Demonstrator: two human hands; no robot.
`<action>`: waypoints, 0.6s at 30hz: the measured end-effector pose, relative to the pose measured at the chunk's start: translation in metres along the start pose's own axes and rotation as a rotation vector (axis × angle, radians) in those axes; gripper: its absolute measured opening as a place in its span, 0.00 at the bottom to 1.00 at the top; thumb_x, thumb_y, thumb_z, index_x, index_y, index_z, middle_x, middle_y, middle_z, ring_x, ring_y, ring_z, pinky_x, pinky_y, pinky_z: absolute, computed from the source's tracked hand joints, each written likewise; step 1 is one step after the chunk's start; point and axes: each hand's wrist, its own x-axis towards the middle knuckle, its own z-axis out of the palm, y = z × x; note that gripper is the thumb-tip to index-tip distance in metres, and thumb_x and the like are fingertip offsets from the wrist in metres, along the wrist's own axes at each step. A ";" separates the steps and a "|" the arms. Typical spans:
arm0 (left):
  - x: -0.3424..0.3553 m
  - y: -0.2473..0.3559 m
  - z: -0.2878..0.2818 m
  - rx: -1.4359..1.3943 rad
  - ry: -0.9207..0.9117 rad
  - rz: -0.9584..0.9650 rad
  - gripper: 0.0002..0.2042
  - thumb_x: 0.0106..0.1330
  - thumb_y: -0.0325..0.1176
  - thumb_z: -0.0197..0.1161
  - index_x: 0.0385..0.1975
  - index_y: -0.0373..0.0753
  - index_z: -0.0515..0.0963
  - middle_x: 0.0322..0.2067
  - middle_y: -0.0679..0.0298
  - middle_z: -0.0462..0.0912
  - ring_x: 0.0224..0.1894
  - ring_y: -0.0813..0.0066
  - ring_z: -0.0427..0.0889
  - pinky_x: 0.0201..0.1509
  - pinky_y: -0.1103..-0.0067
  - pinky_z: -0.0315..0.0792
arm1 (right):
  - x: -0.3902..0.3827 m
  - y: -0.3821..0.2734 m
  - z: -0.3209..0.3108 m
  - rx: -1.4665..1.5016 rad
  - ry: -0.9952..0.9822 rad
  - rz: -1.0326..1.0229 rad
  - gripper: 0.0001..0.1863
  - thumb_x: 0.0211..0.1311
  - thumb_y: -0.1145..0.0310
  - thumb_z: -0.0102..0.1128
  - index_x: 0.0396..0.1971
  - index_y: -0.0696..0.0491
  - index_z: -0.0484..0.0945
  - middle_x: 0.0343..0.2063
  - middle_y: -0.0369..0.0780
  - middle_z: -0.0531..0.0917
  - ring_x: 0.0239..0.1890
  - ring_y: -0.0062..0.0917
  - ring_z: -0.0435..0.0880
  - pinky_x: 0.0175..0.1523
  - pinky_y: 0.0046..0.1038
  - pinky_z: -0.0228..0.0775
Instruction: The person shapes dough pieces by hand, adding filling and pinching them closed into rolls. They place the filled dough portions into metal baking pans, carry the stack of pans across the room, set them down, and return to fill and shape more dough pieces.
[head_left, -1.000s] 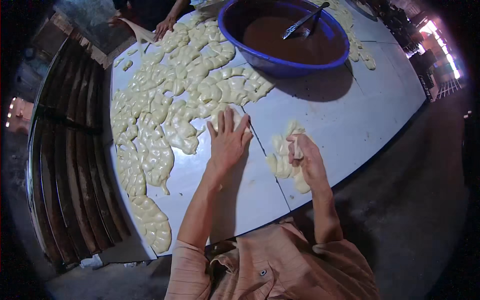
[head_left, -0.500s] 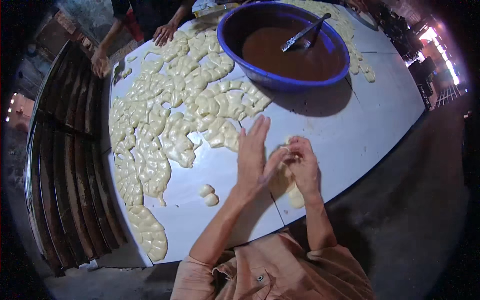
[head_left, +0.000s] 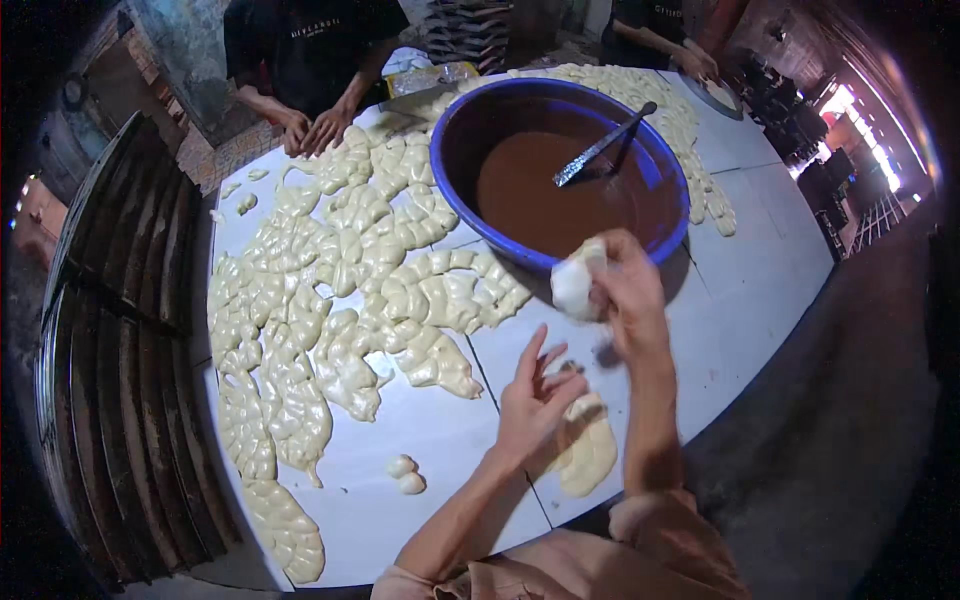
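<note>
Raised in front of the blue basin's near rim, my right hand (head_left: 634, 292) grips a soft, pale lump of dough (head_left: 574, 284). My left hand (head_left: 532, 405) hovers lower, its fingers apart, beside a flattened dough piece (head_left: 586, 455) on the table. Left of that hand lie two small dough balls (head_left: 410, 482), touching each other. A wide spread of shiny, pressed-together dough pieces (head_left: 340, 250) covers the table's left side. The blue basin (head_left: 515, 248) holds brown liquid (head_left: 530, 190), with a long metal utensil (head_left: 605, 145) resting in it against the far right rim.
Dark metal trays (head_left: 120, 400) stand stacked along the left side of the white table (head_left: 740, 290). Across the table, a co-worker's hands (head_left: 315, 132) are at the dough's far edge. A second person's hand (head_left: 697, 64) is at the far right by a round plate (head_left: 722, 98).
My right hand has lifted up toward the basin with the dough lump. My left hand has drawn down and its fingers have bent. The co-worker's hands have come together.
</note>
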 end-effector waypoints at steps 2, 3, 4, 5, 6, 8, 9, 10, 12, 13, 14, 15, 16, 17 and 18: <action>-0.005 0.006 -0.022 -0.001 0.064 -0.120 0.31 0.68 0.29 0.63 0.69 0.38 0.59 0.56 0.46 0.75 0.49 0.70 0.82 0.50 0.78 0.77 | 0.057 -0.007 -0.003 -0.334 -0.079 0.101 0.10 0.66 0.66 0.58 0.41 0.57 0.74 0.31 0.35 0.80 0.34 0.15 0.78 0.38 0.20 0.70; -0.004 0.015 -0.027 -0.003 0.064 -0.116 0.31 0.68 0.29 0.63 0.69 0.38 0.59 0.56 0.46 0.75 0.49 0.70 0.82 0.50 0.78 0.77 | 0.082 -0.001 -0.011 -0.546 -0.138 0.088 0.11 0.65 0.66 0.57 0.41 0.57 0.75 0.32 0.38 0.82 0.36 0.20 0.80 0.40 0.25 0.71; -0.005 0.027 -0.027 0.063 0.080 -0.144 0.26 0.69 0.29 0.62 0.65 0.35 0.63 0.54 0.49 0.77 0.49 0.71 0.81 0.51 0.77 0.77 | 0.100 0.006 -0.022 -0.767 -0.185 0.073 0.12 0.63 0.65 0.57 0.41 0.57 0.76 0.34 0.41 0.83 0.38 0.25 0.82 0.42 0.29 0.73; -0.007 0.036 -0.033 0.141 0.120 -0.168 0.22 0.70 0.29 0.60 0.62 0.33 0.67 0.51 0.51 0.78 0.49 0.72 0.80 0.53 0.75 0.77 | 0.113 0.017 -0.023 -0.760 -0.196 0.069 0.12 0.63 0.65 0.57 0.41 0.57 0.76 0.34 0.41 0.83 0.38 0.25 0.82 0.42 0.29 0.73; -0.007 0.036 -0.043 0.145 0.131 -0.161 0.22 0.70 0.29 0.60 0.62 0.33 0.67 0.51 0.51 0.78 0.49 0.72 0.80 0.53 0.75 0.77 | 0.124 0.028 -0.023 -0.994 -0.344 0.133 0.13 0.61 0.64 0.58 0.42 0.56 0.77 0.36 0.44 0.83 0.39 0.30 0.83 0.44 0.33 0.73; -0.007 0.033 -0.054 0.255 0.120 -0.094 0.19 0.70 0.32 0.60 0.58 0.31 0.71 0.46 0.53 0.82 0.47 0.73 0.81 0.52 0.78 0.76 | 0.136 0.047 -0.028 -1.361 -0.617 0.220 0.15 0.57 0.62 0.58 0.42 0.53 0.79 0.38 0.50 0.84 0.43 0.40 0.84 0.47 0.39 0.72; -0.010 0.037 -0.055 0.298 0.120 -0.138 0.19 0.71 0.33 0.60 0.58 0.32 0.71 0.46 0.55 0.82 0.45 0.73 0.82 0.51 0.79 0.76 | 0.136 0.058 -0.036 -1.396 -0.710 0.173 0.15 0.58 0.62 0.57 0.41 0.54 0.79 0.37 0.48 0.84 0.41 0.38 0.84 0.46 0.38 0.73; -0.012 0.039 -0.057 0.303 0.133 -0.136 0.19 0.71 0.33 0.60 0.58 0.32 0.71 0.46 0.55 0.82 0.45 0.73 0.82 0.51 0.79 0.76 | 0.135 0.069 -0.039 -1.421 -0.814 0.120 0.14 0.59 0.61 0.56 0.40 0.54 0.80 0.36 0.47 0.84 0.39 0.35 0.84 0.45 0.36 0.73; -0.017 0.041 -0.060 0.359 0.099 -0.169 0.19 0.71 0.35 0.60 0.57 0.32 0.73 0.45 0.56 0.83 0.44 0.74 0.82 0.49 0.80 0.76 | 0.129 0.040 -0.027 -1.301 -0.713 0.202 0.14 0.59 0.61 0.57 0.38 0.55 0.80 0.34 0.44 0.84 0.37 0.32 0.84 0.43 0.35 0.73; -0.018 0.043 -0.060 0.375 0.106 -0.187 0.18 0.71 0.36 0.60 0.56 0.32 0.74 0.45 0.57 0.83 0.44 0.75 0.82 0.48 0.79 0.76 | 0.126 0.027 -0.021 -1.177 -0.607 0.280 0.15 0.59 0.60 0.58 0.36 0.56 0.80 0.32 0.42 0.84 0.34 0.30 0.84 0.40 0.33 0.73; -0.019 0.042 -0.061 0.373 0.113 -0.182 0.18 0.71 0.36 0.60 0.56 0.32 0.74 0.45 0.57 0.83 0.44 0.75 0.82 0.48 0.79 0.76 | 0.123 0.025 -0.020 -0.924 -0.580 0.283 0.14 0.61 0.61 0.59 0.34 0.58 0.78 0.29 0.37 0.83 0.29 0.23 0.82 0.35 0.28 0.71; -0.020 0.038 -0.062 0.347 0.111 -0.191 0.18 0.71 0.36 0.60 0.55 0.32 0.74 0.45 0.57 0.83 0.44 0.75 0.82 0.48 0.79 0.76 | 0.115 0.018 -0.014 -0.741 -0.513 0.319 0.13 0.62 0.62 0.59 0.35 0.57 0.77 0.28 0.37 0.82 0.29 0.21 0.81 0.33 0.25 0.71; -0.020 0.036 -0.062 0.318 0.107 -0.199 0.18 0.71 0.36 0.60 0.55 0.32 0.74 0.45 0.57 0.83 0.43 0.75 0.83 0.48 0.79 0.76 | 0.106 0.010 -0.008 -0.561 -0.444 0.354 0.12 0.64 0.62 0.59 0.35 0.57 0.76 0.27 0.36 0.81 0.28 0.19 0.81 0.32 0.23 0.70; -0.018 0.037 -0.062 0.350 0.089 -0.194 0.19 0.72 0.37 0.59 0.56 0.34 0.74 0.46 0.59 0.83 0.44 0.74 0.83 0.49 0.79 0.76 | 0.095 0.003 0.000 -0.564 -0.452 0.355 0.12 0.64 0.62 0.59 0.35 0.57 0.76 0.27 0.36 0.81 0.28 0.19 0.81 0.32 0.23 0.70; -0.016 0.039 -0.059 0.344 0.096 -0.192 0.19 0.72 0.37 0.59 0.56 0.34 0.74 0.46 0.59 0.83 0.44 0.74 0.83 0.49 0.79 0.76 | 0.084 -0.004 0.009 -0.374 -0.400 0.339 0.11 0.65 0.63 0.59 0.37 0.56 0.74 0.26 0.35 0.80 0.27 0.17 0.80 0.30 0.20 0.70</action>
